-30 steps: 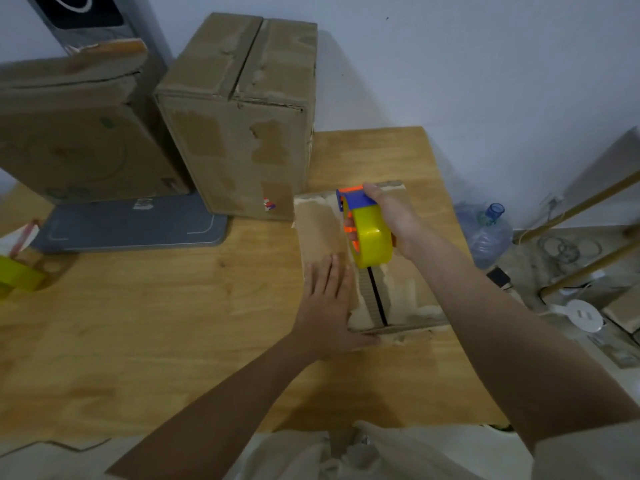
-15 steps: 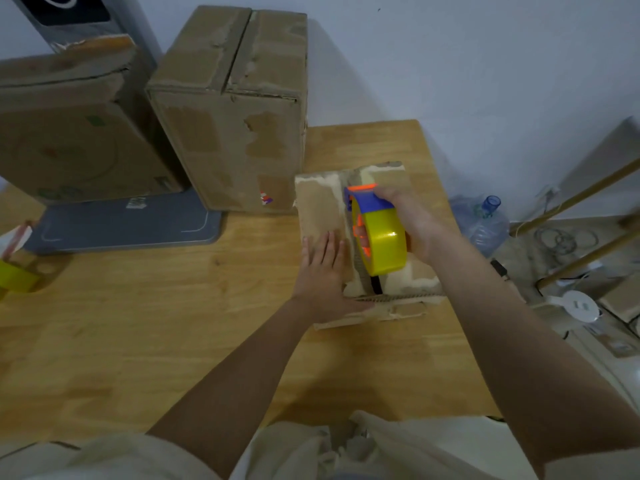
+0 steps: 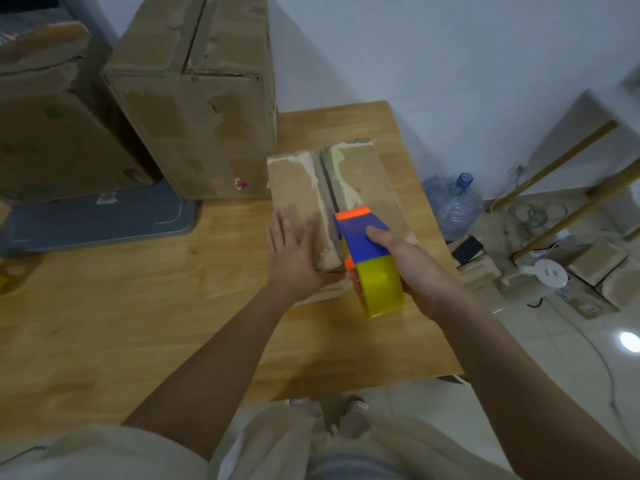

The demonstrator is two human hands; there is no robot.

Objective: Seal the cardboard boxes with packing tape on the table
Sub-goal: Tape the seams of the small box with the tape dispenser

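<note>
Near the desk's [image 3: 138,323] right edge, right hand [image 3: 412,268] gripping dispenser [image 3: 370,258], left hand [image 3: 294,251] flat on box [image 3: 363,174]; tape may wander off the seam.

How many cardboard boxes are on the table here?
3: small box under the hands, tall box behind it, large box at far left, cropped by the frame. Others may lie out of view.

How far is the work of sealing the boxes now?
Done: nothing clearly; no tape shows on the small box's dark centre seam. In hand: the left hand presses its flap flat; the right hand grips the tape dispenser at the near edge. Left: the large box seems unsealed.
</note>
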